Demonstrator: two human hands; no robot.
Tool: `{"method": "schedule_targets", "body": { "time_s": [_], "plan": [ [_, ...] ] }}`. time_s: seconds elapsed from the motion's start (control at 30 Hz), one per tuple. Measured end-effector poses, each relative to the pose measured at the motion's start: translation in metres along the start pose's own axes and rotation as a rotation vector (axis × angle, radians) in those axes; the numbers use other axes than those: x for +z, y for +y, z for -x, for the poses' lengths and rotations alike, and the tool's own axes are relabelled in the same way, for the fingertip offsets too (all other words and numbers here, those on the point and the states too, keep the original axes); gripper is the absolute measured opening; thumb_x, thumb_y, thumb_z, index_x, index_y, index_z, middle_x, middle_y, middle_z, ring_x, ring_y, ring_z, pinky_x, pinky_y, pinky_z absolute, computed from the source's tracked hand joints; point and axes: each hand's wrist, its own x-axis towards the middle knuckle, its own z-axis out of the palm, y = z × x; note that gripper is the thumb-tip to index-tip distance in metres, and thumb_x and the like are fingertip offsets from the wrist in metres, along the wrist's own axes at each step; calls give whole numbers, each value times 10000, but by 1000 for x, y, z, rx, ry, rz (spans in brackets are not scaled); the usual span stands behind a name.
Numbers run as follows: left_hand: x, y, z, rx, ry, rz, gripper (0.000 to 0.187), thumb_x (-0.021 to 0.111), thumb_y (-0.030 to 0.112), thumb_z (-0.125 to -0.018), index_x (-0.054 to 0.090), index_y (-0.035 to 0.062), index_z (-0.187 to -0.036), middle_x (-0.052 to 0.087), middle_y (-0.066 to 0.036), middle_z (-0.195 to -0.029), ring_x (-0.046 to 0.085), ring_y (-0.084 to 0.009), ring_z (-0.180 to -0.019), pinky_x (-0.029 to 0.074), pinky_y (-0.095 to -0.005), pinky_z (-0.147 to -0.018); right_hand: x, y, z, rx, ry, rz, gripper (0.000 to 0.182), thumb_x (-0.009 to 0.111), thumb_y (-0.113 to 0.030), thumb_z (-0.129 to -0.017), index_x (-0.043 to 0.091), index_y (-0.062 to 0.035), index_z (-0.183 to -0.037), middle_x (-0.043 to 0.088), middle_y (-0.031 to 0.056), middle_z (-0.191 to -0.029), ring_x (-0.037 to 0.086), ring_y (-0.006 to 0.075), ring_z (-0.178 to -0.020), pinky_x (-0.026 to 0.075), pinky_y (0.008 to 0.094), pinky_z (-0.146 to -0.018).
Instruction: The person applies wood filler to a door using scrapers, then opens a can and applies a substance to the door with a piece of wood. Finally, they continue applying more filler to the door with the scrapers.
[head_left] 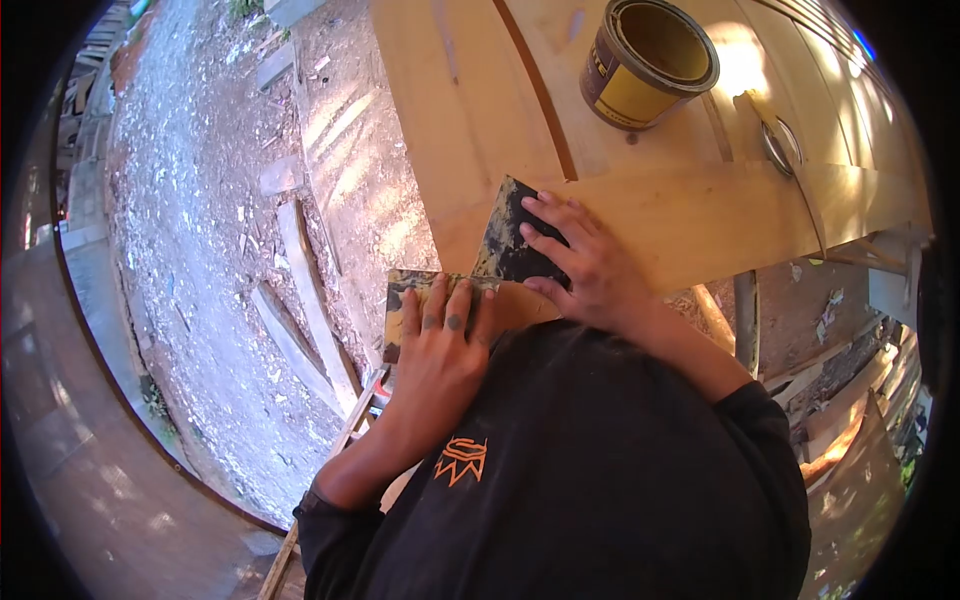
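Near my body, my left hand (441, 325) lies over a flat, stained rectangular piece (397, 287), its fingers pressed on the top face. To the right and farther up, my right hand (583, 255) has its fingers spread on a dark flat piece (510, 215) smeared with tan paste. The two pieces meet or nearly meet at their corners. Under the dark piece is the corner of a wooden panel (480, 120). My left thumb is hidden, and what lies beneath both palms does not show.
A yellow and dark tin (640, 75) stands open on the wood at the upper right. Beyond it lies a round metal lid (781, 146) with a yellowish tool (765, 115) across it. Wooden strips (310, 290) rest on the littered ground at left.
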Motion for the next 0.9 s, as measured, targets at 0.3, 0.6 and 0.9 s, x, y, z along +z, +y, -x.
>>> {"method": "schedule_targets", "body": {
  "time_s": [0.3, 0.6, 0.9],
  "plan": [
    [8, 4, -18, -6, -8, 19, 475, 528, 80, -822, 506, -49, -1279, 491, -243, -1247, 438, -419, -1244, 320, -609, -1020, 0, -1, 2, 16, -4, -26, 487, 689, -257, -809, 579, 20, -1194, 433, 158, -1394, 340, 308, -1359, 275, 434, -1128],
    [0, 9, -24, -78, -87, 21, 543, 517, -52, -751, 508, -5, -1292, 504, -225, -1230, 455, -413, -1217, 337, -555, -1036, 1, 3, 2, 17, 0, -29, 496, 686, -269, -808, 578, 19, -1197, 422, 149, -1418, 337, 284, -1369, 262, 436, -1134],
    [-4, 10, -42, -74, -21, 60, 535, 509, -90, -728, 524, -21, -1259, 530, -222, -1187, 486, -394, -1187, 365, -520, -1005, -5, -2, 6, 82, 127, 67, 427, 720, -252, -748, 651, -68, -1127, 463, 193, -1327, 367, 335, -1315, 289, 424, -1096]
  ]
}}
